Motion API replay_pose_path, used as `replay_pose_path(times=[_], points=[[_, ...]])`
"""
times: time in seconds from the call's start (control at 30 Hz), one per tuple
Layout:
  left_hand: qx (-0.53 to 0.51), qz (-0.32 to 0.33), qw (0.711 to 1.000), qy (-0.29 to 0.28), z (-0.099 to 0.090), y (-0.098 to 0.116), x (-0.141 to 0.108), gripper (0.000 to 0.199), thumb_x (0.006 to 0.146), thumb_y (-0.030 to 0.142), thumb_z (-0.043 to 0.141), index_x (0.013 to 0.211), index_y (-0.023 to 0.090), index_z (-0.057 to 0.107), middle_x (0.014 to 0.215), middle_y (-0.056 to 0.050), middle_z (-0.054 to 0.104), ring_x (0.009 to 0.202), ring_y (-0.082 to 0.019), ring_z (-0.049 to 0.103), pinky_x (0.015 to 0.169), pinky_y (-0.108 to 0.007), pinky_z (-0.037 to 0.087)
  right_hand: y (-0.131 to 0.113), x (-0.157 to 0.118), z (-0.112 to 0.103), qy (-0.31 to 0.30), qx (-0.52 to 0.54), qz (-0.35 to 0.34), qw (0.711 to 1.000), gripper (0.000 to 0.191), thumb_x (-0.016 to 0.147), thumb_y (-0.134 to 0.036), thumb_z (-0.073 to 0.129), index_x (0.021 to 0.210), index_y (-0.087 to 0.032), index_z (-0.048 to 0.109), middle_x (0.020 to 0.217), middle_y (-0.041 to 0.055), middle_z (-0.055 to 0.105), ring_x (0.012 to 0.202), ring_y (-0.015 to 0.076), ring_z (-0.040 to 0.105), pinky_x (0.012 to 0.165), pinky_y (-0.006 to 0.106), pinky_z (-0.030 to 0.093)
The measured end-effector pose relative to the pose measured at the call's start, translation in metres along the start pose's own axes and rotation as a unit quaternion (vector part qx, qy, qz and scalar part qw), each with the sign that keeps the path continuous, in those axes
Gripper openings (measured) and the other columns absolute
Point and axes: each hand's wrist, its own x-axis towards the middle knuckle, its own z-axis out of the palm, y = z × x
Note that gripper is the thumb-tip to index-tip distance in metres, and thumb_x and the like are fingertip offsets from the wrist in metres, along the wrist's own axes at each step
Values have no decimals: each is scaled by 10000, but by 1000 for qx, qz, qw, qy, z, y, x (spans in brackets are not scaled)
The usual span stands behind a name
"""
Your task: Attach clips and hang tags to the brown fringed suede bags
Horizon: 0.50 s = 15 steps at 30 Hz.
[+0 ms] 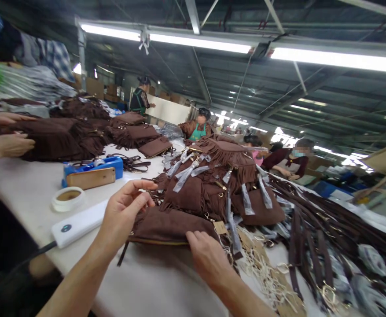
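Observation:
A brown suede-like zip bag [173, 225] lies on the white table before me, its zipped edge toward me. My right hand [209, 255] grips its near right edge, fingers curled over the top. My left hand [125, 211] is raised at the bag's left end, thumb and fingers drawn together in a pinch. Whatever sits between those fingertips is too small to make out. A dark strap end [123, 254] hangs from the left corner. Close to my right hand lies a tan paper tag [219, 227].
Fringed brown bags [212, 193] are piled behind. White strings [262, 259] and brown straps [314, 246] lie to the right. At left are a tape roll [68, 199], a phone [91, 178] against a blue tape dispenser [117, 164], and a white device [80, 224]. A co-worker's hands [11, 143] handle bags.

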Motion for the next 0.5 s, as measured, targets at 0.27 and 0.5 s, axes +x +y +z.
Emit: replay_pose_path(times=[0.27, 0.5], points=[[145, 76, 987, -5, -24, -37, -35, 172, 929, 287, 501, 912, 223, 660, 759, 6, 642, 655, -124, 600, 650, -207, 464, 85, 51, -127, 139, 136, 35, 980, 337, 752, -73, 441, 984, -168, 667, 918, 73, 742, 902, 224, 686, 804, 315, 518], [351, 36, 904, -242, -41, -134, -53, 236, 757, 63, 493, 840, 212, 657, 773, -7, 710, 691, -149, 653, 646, -189, 459, 94, 68, -142, 4, 652, 164, 740, 252, 484, -231, 682, 732, -245, 643, 684, 30, 715, 562, 216, 656, 558, 324, 537]])
